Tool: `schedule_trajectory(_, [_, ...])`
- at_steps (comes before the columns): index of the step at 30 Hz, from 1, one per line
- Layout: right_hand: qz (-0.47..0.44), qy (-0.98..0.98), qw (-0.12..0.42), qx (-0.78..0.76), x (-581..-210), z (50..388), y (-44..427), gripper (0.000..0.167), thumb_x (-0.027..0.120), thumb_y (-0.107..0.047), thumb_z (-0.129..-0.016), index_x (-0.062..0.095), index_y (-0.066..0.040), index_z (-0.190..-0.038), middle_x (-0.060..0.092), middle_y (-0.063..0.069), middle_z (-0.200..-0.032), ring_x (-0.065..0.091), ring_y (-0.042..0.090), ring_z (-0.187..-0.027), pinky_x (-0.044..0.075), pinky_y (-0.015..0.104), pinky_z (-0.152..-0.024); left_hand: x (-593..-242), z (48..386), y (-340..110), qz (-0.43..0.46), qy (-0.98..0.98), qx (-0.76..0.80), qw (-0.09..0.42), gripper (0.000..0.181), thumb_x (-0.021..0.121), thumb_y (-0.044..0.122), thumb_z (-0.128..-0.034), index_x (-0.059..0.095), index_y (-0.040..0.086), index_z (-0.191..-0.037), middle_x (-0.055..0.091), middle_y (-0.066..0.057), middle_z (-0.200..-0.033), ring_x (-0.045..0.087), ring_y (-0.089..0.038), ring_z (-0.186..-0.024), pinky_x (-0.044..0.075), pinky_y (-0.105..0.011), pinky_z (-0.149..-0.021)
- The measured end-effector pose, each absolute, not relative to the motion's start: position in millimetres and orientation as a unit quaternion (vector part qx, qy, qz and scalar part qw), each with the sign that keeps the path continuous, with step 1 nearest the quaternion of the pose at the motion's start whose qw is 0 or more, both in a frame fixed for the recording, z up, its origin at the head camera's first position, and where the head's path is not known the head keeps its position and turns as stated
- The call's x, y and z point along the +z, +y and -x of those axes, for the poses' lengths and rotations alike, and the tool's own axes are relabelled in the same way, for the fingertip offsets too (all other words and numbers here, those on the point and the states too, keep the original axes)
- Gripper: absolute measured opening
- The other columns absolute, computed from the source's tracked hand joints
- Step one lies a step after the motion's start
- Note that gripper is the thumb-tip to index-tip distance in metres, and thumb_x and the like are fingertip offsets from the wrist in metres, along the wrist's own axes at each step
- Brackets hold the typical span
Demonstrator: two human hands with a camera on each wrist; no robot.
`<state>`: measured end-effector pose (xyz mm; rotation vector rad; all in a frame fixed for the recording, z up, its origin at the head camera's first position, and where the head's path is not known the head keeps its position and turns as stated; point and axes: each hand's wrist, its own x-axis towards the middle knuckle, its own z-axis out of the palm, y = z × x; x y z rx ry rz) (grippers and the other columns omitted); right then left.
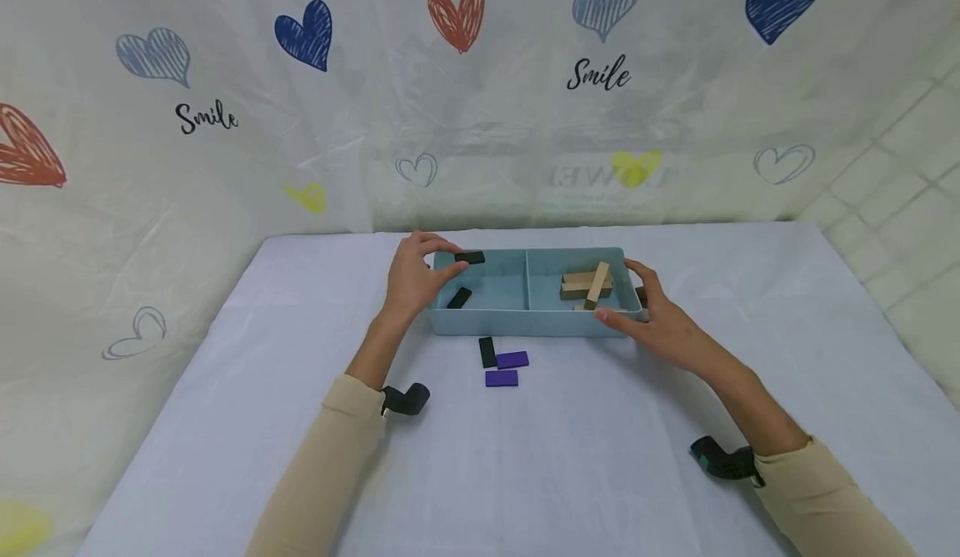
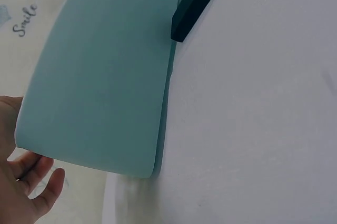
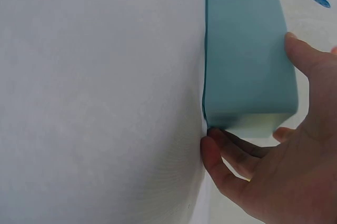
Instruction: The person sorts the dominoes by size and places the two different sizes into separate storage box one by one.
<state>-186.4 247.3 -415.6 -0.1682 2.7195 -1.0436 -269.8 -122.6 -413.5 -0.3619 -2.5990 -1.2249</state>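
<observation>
Twice, "Smile" (image 1: 598, 73) marks the sheet (image 1: 502, 90) behind the tray (image 1: 525, 323).

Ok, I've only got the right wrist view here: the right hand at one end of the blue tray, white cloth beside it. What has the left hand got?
Observer: The head view shows the left hand pinching a black block between thumb and fingers.

Operator: Good. My view only shows the outside of the tray. Anything in the compartment by the right hand?

Observer: Yes, the head view shows several wooden blocks in that right compartment.
</observation>
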Motion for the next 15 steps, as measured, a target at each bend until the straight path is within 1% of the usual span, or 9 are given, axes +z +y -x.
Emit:
schedule_trajectory(7, [0.057, 0.926, 0.112, -0.356, -415.2, 186.7, 246.9, 0.104, 0.062, -0.062, -0.098, -0.011, -0.032, -0.165, 0.037, 0.032, -0.157, 0.048, 0.054, -0.136, 0.048, 0.069, -0.1, -418.3, 271.6, -124.7, 0.12, -0.895, -0.415, 0.112, 0.032, 0.082, 0.027, -0.092, 0.078, 0.012, -0.12, 0.065, -0.01, -0.134, 0.057, -0.029, -0.131, 0.055, -0.048, -0.102])
schedule_trajectory(15, [0.055, 0.927, 0.112, -0.353, -413.9, 186.3, 246.7, 0.104, 0.062, -0.063, -0.098, -0.011, -0.031, -0.165, 0.037, 0.031, -0.156, 0.051, 0.053, -0.133, 0.05, 0.066, -0.097, -422.1, 266.9, -127.8, 0.118, -0.885, -0.427, 0.143, 0.03, 0.083, 0.027, -0.0908, 0.079, 0.011, -0.116, 0.065, -0.009, -0.132, 0.056, -0.028, -0.129, 0.057, -0.049, -0.096])
